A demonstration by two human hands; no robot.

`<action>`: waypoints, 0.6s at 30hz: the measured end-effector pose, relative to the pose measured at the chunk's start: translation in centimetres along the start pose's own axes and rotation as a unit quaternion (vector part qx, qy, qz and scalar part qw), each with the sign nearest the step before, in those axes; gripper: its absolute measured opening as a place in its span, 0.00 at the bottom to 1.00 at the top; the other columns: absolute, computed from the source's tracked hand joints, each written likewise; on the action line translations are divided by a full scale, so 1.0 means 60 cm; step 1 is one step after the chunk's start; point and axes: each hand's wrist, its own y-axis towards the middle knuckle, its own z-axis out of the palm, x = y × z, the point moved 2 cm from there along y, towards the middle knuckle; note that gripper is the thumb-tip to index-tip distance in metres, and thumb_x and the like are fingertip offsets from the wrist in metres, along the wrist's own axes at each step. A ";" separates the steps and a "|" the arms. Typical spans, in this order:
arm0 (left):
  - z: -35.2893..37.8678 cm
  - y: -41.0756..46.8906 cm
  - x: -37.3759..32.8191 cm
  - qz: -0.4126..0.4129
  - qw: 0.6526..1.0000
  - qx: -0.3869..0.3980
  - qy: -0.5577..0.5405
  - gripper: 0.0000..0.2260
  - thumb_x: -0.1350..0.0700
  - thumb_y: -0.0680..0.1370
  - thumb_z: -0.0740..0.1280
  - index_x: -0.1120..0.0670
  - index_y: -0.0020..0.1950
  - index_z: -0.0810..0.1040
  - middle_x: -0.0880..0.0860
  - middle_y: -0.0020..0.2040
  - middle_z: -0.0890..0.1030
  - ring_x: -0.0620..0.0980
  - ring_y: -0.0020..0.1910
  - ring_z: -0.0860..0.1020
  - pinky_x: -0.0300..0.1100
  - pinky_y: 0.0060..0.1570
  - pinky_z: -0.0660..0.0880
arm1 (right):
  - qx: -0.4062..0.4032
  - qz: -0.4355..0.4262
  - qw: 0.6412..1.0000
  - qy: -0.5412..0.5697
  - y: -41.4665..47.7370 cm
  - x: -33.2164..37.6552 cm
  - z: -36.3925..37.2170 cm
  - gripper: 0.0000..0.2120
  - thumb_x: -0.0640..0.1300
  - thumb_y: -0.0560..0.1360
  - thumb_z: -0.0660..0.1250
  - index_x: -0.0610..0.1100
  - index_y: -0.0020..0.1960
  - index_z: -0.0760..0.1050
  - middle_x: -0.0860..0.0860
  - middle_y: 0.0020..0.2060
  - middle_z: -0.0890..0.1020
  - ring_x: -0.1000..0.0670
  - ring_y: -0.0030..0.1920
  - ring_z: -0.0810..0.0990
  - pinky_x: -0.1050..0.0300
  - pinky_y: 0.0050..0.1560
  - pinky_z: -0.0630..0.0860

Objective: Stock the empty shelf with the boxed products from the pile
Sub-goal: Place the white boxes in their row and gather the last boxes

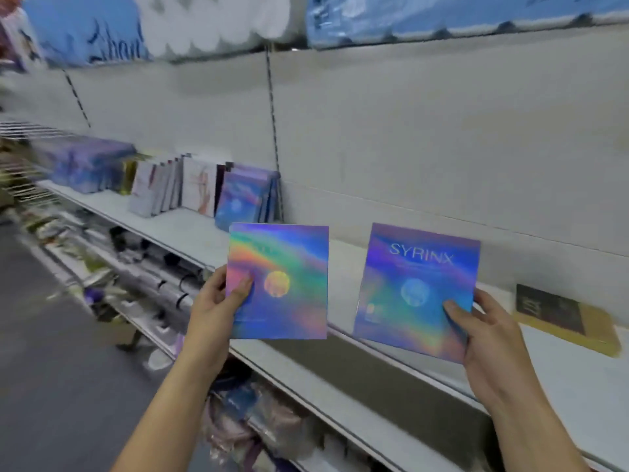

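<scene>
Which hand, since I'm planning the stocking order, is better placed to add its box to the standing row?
Left, probably. The left hand grips its holographic box close to the standing row; the right hand holds the SYRINX box farther along the shelf.

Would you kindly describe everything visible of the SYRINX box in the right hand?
The SYRINX box is flat, thin and squarish, its glossy holographic face banded purple, blue and rainbow, with white lettering above a pale round emblem. The right hand pinches its lower right corner, thumb on the face, holding it upright, slightly tilted, before the shelf.
</scene>
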 end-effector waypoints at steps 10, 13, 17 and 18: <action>-0.279 0.039 -0.032 0.027 0.994 -0.108 0.004 0.15 0.52 0.77 0.72 0.53 0.63 0.79 0.54 0.57 0.86 0.53 0.52 0.85 0.47 0.47 0.83 | 0.096 0.055 0.994 -0.023 0.007 -0.100 0.273 0.13 0.34 0.78 0.67 0.43 0.61 0.76 0.46 0.52 0.86 0.48 0.43 0.87 0.48 0.42 0.84; -0.361 0.069 -0.044 0.036 0.993 -0.116 0.012 0.31 0.41 0.66 0.80 0.53 0.64 0.79 0.53 0.57 0.86 0.50 0.50 0.86 0.42 0.43 0.83 | 0.095 0.060 0.993 -0.024 0.004 -0.135 0.359 0.12 0.34 0.78 0.67 0.44 0.59 0.76 0.44 0.54 0.86 0.46 0.44 0.87 0.41 0.48 0.83; -0.453 0.123 -0.056 0.038 0.992 -0.117 -0.013 0.19 0.53 0.74 0.71 0.55 0.64 0.78 0.52 0.55 0.86 0.47 0.46 0.86 0.40 0.41 0.83 | 0.095 0.052 0.994 -0.029 0.002 -0.166 0.474 0.13 0.32 0.78 0.67 0.44 0.59 0.76 0.49 0.48 0.88 0.42 0.48 0.86 0.31 0.56 0.79; -0.473 0.139 -0.055 0.034 0.993 -0.115 -0.017 0.17 0.55 0.76 0.70 0.55 0.64 0.78 0.52 0.55 0.86 0.47 0.46 0.86 0.40 0.41 0.83 | 0.091 0.047 0.994 -0.031 0.004 -0.173 0.498 0.13 0.32 0.78 0.67 0.45 0.59 0.76 0.50 0.47 0.88 0.42 0.48 0.86 0.33 0.56 0.79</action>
